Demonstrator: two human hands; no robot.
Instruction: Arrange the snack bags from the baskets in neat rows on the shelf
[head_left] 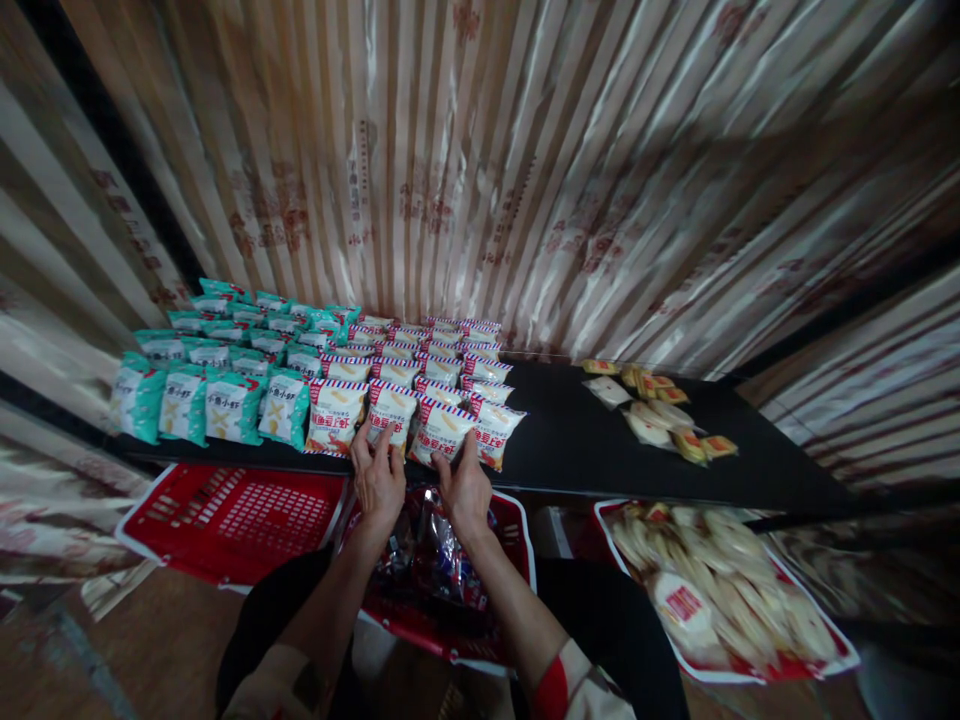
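Note:
White snack bags [336, 415] with red lettering and striped top edges stand upright in rows on a black shelf [547, 430]. At the front row, my left hand [379, 485] rests its spread fingers against the lower front of one white bag [390, 402]. My right hand [465, 490] has its thumb and fingers closed about the lower right corner of the neighbouring white bag [439, 425]. That bag sits slightly forward and tilted. Farther left, teal snack bags [232, 405] stand in similar rows. My fingers hide parts of the two touched bags.
Below the shelf hang or stand a red basket [247, 520] at left, a red basket [525, 540] with dark shiny packages between my knees, and a red basket [611, 530] full of pale round packets at right. Small yellow and white packets [652, 420] lie on the shelf's right. A striped curtain [450, 150] hangs behind.

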